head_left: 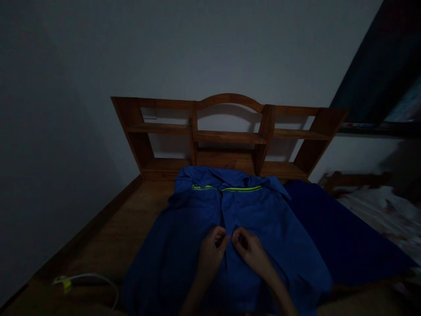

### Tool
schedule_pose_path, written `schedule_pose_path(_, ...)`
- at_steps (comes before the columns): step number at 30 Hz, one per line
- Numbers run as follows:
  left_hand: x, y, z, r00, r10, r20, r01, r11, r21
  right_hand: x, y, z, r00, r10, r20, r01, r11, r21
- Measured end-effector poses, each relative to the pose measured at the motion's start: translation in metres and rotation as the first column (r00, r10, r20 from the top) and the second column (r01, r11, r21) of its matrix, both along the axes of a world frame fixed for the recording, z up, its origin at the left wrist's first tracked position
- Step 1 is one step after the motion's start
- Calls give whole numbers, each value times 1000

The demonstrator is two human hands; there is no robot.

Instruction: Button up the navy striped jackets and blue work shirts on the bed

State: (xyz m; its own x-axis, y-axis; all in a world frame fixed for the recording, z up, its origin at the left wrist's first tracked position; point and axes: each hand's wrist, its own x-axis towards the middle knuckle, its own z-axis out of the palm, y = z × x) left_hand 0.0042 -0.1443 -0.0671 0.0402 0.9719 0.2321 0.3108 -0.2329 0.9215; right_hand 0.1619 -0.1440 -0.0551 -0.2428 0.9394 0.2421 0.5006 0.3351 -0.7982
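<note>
A blue work jacket is spread out flat, its collar end toward the wooden shelf and its front opening running down the middle. Bright yellow-green strips cross its chest. Over the opening, my left hand is closed in a pinch at the left front edge of the jacket. Just beside it, my right hand pinches the other front edge, thumb and finger together. The two hands are a short gap apart. The dim light hides what lies exactly between the fingertips.
A wooden headboard with shelves stands behind the jacket against the wall. Bare wooden boards show at left, with a white cable and a yellow tag. Right of the jacket lies a darker blue cloth, then patterned bedding.
</note>
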Motion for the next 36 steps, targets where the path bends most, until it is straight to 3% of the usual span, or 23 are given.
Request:
schedule_pose_path(5,0,6,0,999,-7,40,10,998,-65,-2,4,-2,998,-9,-54,6,998,-63)
schedule_pose_path(11,-1,11,-1,999,-51,13,52,997,-51,-2,6,-1,996,-28,-88,21,997,-79)
schedule_pose_path(18,4,12,0,999,-9,-31,8,999,-45,2,7,-8,1000,-18,-25,18,1000,-12)
schedule_pose_path(24,13,9,7,990,95,-106,-101,993,-55,9,7,-18,998,-1,57,-5,996,91)
schedule_pose_path(30,15,4,15,991,102,-87,-110,990,-87,13,2,-13,994,5,109,-21,989,149)
schedule_pose_path(36,10,-1,7,994,104,-39,-105,993,-44,13,-6,-5,993,8,122,-28,985,170)
